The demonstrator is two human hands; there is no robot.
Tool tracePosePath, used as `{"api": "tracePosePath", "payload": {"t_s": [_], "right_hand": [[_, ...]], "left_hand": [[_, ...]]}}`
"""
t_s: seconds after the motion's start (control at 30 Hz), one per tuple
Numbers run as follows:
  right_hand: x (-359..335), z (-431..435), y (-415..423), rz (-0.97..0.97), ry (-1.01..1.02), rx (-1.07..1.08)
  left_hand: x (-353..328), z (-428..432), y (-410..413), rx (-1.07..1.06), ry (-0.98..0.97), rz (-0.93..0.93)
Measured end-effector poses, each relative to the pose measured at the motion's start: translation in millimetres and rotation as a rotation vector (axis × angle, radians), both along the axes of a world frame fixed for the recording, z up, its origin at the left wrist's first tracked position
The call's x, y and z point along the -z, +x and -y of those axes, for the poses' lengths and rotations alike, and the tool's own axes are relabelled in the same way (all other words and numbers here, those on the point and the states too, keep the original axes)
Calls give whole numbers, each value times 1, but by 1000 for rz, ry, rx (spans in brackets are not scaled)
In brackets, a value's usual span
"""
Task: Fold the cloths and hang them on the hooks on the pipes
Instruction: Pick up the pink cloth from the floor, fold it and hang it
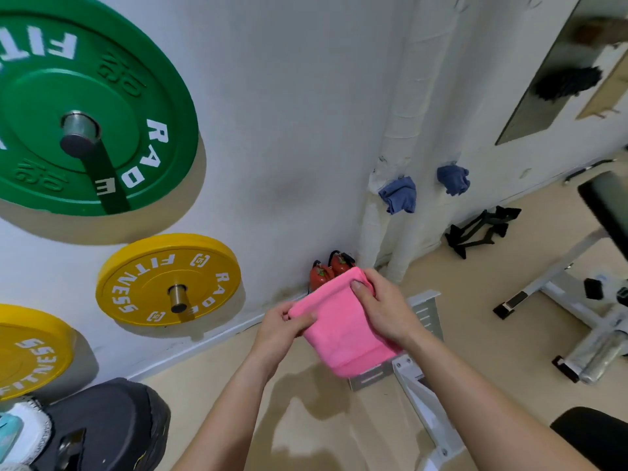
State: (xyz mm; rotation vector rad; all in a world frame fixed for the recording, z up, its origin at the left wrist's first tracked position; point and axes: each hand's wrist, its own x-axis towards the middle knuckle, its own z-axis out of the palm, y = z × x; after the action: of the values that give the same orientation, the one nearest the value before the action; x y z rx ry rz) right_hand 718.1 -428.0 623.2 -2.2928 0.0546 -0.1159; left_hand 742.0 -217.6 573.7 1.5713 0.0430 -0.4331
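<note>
Pink cloth (343, 338): I see it folded, lower centre of the frame, held up between 2 hands.
Left hand (283, 329): pinches its left corner.
Right hand (382, 309): grips its top edge.
Left blue cloth (398, 195): hangs on the pipes (397, 124), right of centre.
Right blue cloth (453, 179): hangs just beside it.

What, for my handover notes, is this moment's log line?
step: folding | left hand: pinches pink cloth | right hand: pinches pink cloth | hung: two blue cloths

Both hands hold a folded pink cloth (343, 331) in the air: left hand (285, 326) pinches one corner, right hand (382, 305) grips the other. Two blue cloths (399, 195) hang on the white pipes (394, 137).
</note>
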Motion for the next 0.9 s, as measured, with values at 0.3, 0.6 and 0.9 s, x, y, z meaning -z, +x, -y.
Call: {"api": "tracePosePath", "payload": {"t_s": [0.3,0.6,0.9], "right_hand": [[-58,55,58,115,50,288],[-93,210,170,217,89,360],[-216,369,324,382,252,175]], "left_hand": [[-69,116,94,-182,3,215],[-132,255,212,-87,76,372],[-267,404,348,-185,67,602]]}}
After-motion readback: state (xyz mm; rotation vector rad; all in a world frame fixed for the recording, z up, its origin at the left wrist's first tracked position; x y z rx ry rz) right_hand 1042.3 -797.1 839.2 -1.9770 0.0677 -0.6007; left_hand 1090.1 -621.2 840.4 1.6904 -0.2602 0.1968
